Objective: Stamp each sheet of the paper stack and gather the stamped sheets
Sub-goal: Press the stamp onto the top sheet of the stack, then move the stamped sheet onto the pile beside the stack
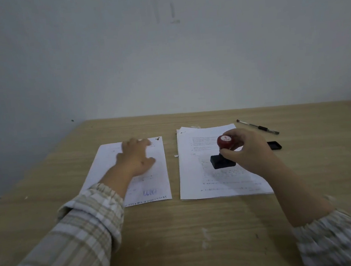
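Plaid sleeves fill the near edge of the view, both arms reaching forward over a wooden table that backs onto a pale wall. On the right half of the table lies the paper stack, its top sheet printed and, as far as the blur allows, without a mark yet. Just left of it, apart by a narrow strip of bare wood, lies a stamped sheet with a blue impression near its bottom edge. Whether more sheets lie under it cannot be told.

Over that sheet the left hand rests flat, fingers spread and relaxed, pressing the paper rather than gripping it. Above the stack the right hand has its fingers curled round the red knob of the stamp, whose black base sits at or just above the top sheet; contact cannot be made out.

Behind the right hand a black ink pad lies on the wood, partly hidden, and farther back a pen lies at a slant. A few small scraps sit near the stack's left edge.

The step in hand looks like stamping the top sheet. To do it well, the base should come down level and be pressed straight, with no rocking, then lifted cleanly so the ink does not smear; steadying the stack with the free hand would stop the sheet lifting with the stamp
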